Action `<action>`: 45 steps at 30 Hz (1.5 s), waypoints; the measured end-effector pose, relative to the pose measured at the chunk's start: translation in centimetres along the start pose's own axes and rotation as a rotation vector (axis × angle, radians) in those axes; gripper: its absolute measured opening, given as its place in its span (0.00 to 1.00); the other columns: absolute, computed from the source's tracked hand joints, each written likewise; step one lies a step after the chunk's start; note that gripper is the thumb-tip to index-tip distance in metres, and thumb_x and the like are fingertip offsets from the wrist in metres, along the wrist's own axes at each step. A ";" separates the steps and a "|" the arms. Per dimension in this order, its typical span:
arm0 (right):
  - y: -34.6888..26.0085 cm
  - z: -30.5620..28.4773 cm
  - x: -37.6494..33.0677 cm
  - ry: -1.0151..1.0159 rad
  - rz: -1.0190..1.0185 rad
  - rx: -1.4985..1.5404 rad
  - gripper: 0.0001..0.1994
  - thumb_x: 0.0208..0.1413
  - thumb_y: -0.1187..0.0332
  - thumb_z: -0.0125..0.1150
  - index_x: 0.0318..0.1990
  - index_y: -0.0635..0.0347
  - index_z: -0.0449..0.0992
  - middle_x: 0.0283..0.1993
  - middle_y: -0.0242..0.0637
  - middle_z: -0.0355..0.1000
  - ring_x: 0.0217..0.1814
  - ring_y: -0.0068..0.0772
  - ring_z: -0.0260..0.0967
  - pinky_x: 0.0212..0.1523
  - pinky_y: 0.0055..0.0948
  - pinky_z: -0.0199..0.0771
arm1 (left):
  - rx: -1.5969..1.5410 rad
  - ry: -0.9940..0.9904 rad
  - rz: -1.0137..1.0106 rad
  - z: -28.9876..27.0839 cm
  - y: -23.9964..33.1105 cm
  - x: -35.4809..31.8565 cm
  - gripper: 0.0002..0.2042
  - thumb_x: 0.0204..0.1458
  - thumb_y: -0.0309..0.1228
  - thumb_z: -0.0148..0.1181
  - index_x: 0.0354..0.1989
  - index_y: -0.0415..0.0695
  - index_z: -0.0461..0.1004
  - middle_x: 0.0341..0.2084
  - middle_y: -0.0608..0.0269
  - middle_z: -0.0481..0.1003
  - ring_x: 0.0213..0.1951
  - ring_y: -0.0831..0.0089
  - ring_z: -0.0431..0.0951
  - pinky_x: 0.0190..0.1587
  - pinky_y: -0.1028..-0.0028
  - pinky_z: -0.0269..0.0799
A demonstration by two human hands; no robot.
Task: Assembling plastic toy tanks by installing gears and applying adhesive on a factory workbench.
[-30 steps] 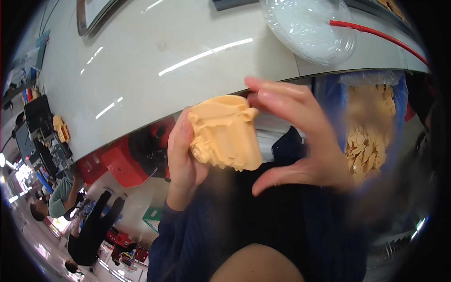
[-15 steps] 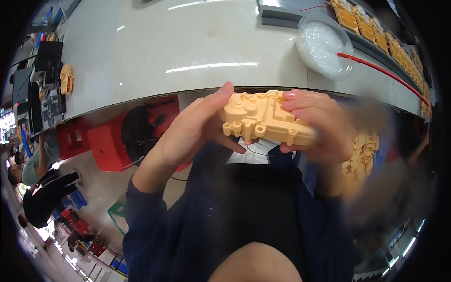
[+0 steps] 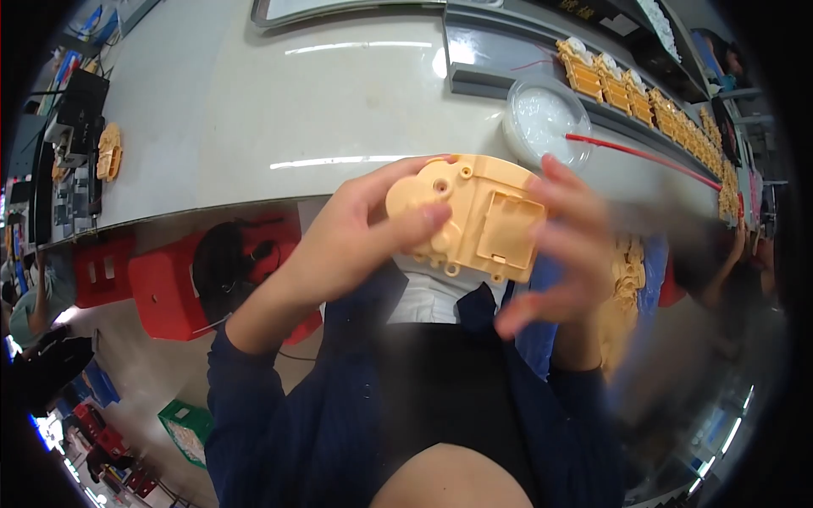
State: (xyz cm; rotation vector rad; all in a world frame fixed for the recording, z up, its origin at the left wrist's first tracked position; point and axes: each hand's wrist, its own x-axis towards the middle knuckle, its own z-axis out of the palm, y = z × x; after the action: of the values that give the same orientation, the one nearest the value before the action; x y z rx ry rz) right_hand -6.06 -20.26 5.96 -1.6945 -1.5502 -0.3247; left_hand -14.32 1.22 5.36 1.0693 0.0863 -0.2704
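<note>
While a person's left hand [image 3: 364, 224] clamps one end of a beige plastic housing [image 3: 500, 224], thumb on its face, the right hand [image 3: 576, 241] spreads thumb and fingers apart at the other end, too blurred to tell whether it touches. The housing is held up before the person's body at the bench's [image 3: 220, 93] front edge, its square recess facing up. Good handling calls for a steady left grip, a thumb clear of the screw holes and a turn without knocking the edge. Just beyond, a clear tub [image 3: 542, 127] and its red rod [image 3: 644, 157] crowd the right hand's side; farther off, similar beige parts [image 3: 616, 89] line a gray tray [image 3: 500, 83]. Below at right, beige pieces [image 3: 621, 313] fill a blue liner [image 3: 655, 275]; a red stool [image 3: 165, 288] stands at left.
</note>
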 end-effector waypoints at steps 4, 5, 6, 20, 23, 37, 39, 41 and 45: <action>-1.4 0.7 0.4 0.387 0.600 0.766 0.34 0.45 0.62 0.69 0.57 0.70 0.63 0.60 0.49 0.59 0.61 0.41 0.60 0.61 0.34 0.59 | 0.260 0.075 0.218 0.6 -1.0 -0.7 0.24 0.50 0.27 0.62 0.55 0.35 0.64 0.44 0.58 0.72 0.49 0.75 0.71 0.51 0.75 0.66; -1.1 0.4 0.3 0.279 0.665 0.699 0.32 0.45 0.65 0.68 0.57 0.70 0.63 0.57 0.47 0.61 0.58 0.39 0.62 0.59 0.32 0.60 | 0.354 0.084 0.326 0.5 -1.4 -0.6 0.25 0.48 0.25 0.64 0.54 0.35 0.65 0.44 0.56 0.73 0.49 0.73 0.72 0.51 0.75 0.67; -1.0 0.3 0.3 0.171 0.729 0.631 0.30 0.46 0.68 0.67 0.56 0.70 0.64 0.54 0.46 0.63 0.56 0.37 0.63 0.57 0.31 0.62 | 0.349 0.080 0.321 0.4 -1.6 -0.6 0.25 0.48 0.25 0.64 0.54 0.35 0.65 0.44 0.56 0.73 0.49 0.73 0.72 0.51 0.75 0.67; -1.4 0.1 2.9 0.095 0.496 0.320 0.21 0.34 0.77 0.73 0.41 0.62 0.77 0.40 0.47 0.72 0.39 0.36 0.72 0.36 0.25 0.72 | 0.767 -0.050 0.858 -0.4 -2.5 0.5 0.25 0.37 0.16 0.67 0.47 0.36 0.66 0.42 0.46 0.73 0.46 0.50 0.75 0.49 0.57 0.72; -1.9 0.1 2.9 0.114 0.492 0.272 0.21 0.33 0.77 0.73 0.41 0.62 0.77 0.40 0.48 0.71 0.38 0.36 0.72 0.36 0.25 0.72 | 0.764 -0.054 0.893 -0.4 -2.4 0.7 0.23 0.39 0.15 0.65 0.46 0.36 0.66 0.41 0.45 0.73 0.44 0.50 0.76 0.49 0.56 0.72; 0.0 1.5 2.4 0.071 0.261 0.083 0.17 0.40 0.64 0.71 0.38 0.62 0.75 0.39 0.51 0.71 0.41 0.45 0.70 0.38 0.34 0.71 | 0.845 -0.067 0.886 -0.7 -2.7 0.8 0.21 0.41 0.14 0.62 0.46 0.33 0.65 0.42 0.39 0.73 0.45 0.45 0.75 0.49 0.54 0.72; 0.1 1.5 2.2 0.018 0.225 0.118 0.16 0.39 0.67 0.70 0.37 0.63 0.76 0.39 0.52 0.71 0.37 0.43 0.71 0.34 0.31 0.72 | 0.797 -0.092 0.834 -0.9 -2.9 0.8 0.21 0.42 0.14 0.61 0.47 0.34 0.64 0.43 0.37 0.72 0.46 0.43 0.74 0.49 0.53 0.71; 0.3 1.5 2.1 0.006 0.232 0.145 0.15 0.40 0.68 0.69 0.37 0.63 0.76 0.39 0.52 0.71 0.36 0.42 0.71 0.33 0.31 0.72 | 0.673 -0.156 0.826 -1.2 -3.1 1.0 0.23 0.42 0.12 0.58 0.49 0.36 0.62 0.44 0.35 0.71 0.46 0.40 0.73 0.50 0.51 0.70; -0.1 1.4 1.9 0.014 0.247 0.097 0.14 0.41 0.67 0.68 0.35 0.64 0.75 0.38 0.50 0.70 0.36 0.41 0.71 0.31 0.31 0.70 | 0.616 -0.172 0.793 -0.8 -3.2 1.1 0.25 0.42 0.11 0.57 0.51 0.37 0.60 0.44 0.34 0.71 0.47 0.38 0.72 0.50 0.49 0.69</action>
State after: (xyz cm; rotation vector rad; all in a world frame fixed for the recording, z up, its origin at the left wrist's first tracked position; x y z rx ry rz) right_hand -6.17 -17.91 6.38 -1.7791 -1.3064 -0.1316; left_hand -14.02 0.26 2.08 1.5915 -0.6028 0.3568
